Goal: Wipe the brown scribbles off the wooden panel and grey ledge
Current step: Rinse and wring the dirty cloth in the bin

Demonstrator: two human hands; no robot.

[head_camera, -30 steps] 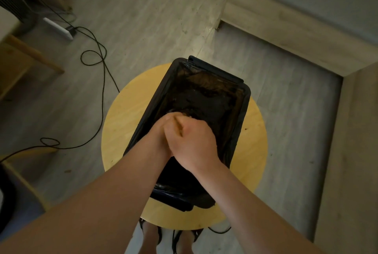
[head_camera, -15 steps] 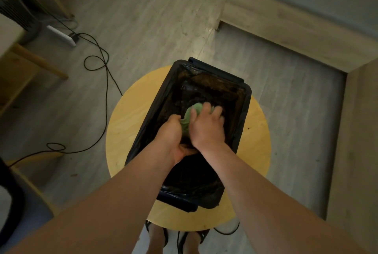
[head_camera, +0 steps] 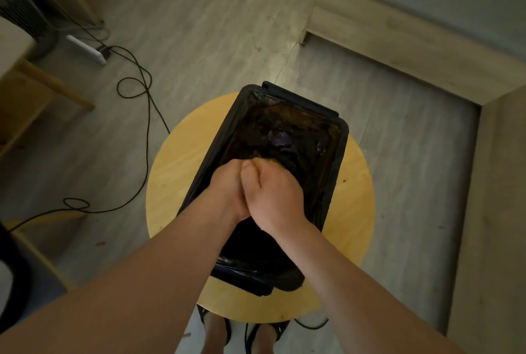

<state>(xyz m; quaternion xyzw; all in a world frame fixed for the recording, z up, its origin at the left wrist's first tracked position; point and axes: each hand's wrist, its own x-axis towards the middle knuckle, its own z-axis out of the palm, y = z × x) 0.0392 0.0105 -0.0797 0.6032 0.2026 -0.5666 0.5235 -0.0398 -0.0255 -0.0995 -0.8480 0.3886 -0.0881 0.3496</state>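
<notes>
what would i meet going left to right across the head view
white power strip → black cable loop → left hand → right hand, both gripping a cloth → wooden panel

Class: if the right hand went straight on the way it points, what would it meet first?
Gripping the cloth, the right hand would probably meet the black bin liner ahead and below; depth is unclear.

Dim, warm light is falling from overhead. The floor is showing a faint sheen, and small wet glints are catching inside the black bin. Wide-angle distortion is bending the frame edges, and the near forearms are appearing soft.
</notes>
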